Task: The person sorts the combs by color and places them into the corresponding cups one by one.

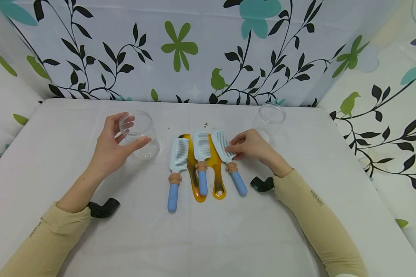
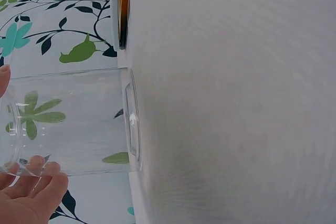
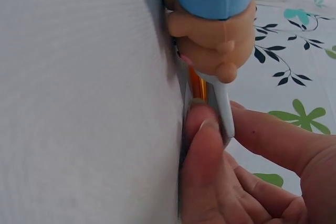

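1. Left hand (image 1: 107,152): fingers and thumb clamped on opposite sides of a clear, colourless, plastic-looking cylindrical jar (image 1: 143,130). Jar upright, wide rim uppermost; in the left wrist view its base meets the white cloth-like tabletop (image 1: 190,242).
2. Right hand (image 1: 254,146): thumb and fingertips pinch the head edge of the rightmost pale-blue toothed comb (image 1: 230,164), which has a tan figure-shaped collar and a rounded blue handle. Handle slants toward the person's right.
3. Two matching combs lie to its left: a middle one (image 1: 201,166) and a leftmost one (image 1: 175,175), the latter reaching closest to the near side.
4. Beneath and between these: a left amber translucent comb (image 1: 193,179) and a right amber translucent comb (image 1: 219,179), both partly covered.
5. Second clear cylindrical jar (image 1: 272,120): beyond the right hand, near the far table edge, lower part partly hidden by the hand.
6. Room: a strip of tabletop separates the gripped jar from the leftmost comb. A broad stretch of white runs from the handles toward the person. Left and right table edges are well apart from both hands.
7. Far edge: leaf-patterned white fabric (image 1: 201,84) rises directly behind; small brown specks (image 1: 206,124) lie just beyond the comb heads.
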`<state>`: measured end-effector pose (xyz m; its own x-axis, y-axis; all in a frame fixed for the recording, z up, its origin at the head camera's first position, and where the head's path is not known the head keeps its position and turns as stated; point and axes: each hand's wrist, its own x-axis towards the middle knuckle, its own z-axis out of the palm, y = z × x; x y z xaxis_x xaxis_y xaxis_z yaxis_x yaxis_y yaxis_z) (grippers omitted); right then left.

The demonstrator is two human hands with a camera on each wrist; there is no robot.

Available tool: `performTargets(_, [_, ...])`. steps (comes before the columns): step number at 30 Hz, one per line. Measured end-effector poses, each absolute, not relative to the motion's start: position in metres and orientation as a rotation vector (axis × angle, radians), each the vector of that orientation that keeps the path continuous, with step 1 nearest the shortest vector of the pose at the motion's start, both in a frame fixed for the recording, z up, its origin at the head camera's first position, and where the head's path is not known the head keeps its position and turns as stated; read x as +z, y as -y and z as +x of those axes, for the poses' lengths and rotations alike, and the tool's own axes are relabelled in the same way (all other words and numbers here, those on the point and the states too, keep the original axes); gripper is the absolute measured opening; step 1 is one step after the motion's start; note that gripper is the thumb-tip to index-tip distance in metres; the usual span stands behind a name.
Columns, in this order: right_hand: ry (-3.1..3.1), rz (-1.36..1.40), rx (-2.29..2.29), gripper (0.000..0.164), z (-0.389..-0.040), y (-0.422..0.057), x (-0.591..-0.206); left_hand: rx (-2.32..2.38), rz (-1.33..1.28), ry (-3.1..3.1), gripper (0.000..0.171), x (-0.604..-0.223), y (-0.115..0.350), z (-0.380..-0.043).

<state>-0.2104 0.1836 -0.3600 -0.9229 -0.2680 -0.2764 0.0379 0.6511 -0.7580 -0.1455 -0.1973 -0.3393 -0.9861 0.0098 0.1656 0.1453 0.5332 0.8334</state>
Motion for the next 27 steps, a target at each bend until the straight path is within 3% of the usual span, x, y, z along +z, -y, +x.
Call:
performTargets(8, [-2.331, -0.085, -1.347, 0.036, -0.212, -0.186, -0.358, -1.453, -0.143, 2.617, 0.089, -0.339, 0.197, -0.146])
performTargets(27, [-2.289, -0.138, -1.464, 0.035, -0.208, -0.187, -0.348, -1.445, -0.152, 2.623, 0.09, -0.339, 0.196, -0.145])
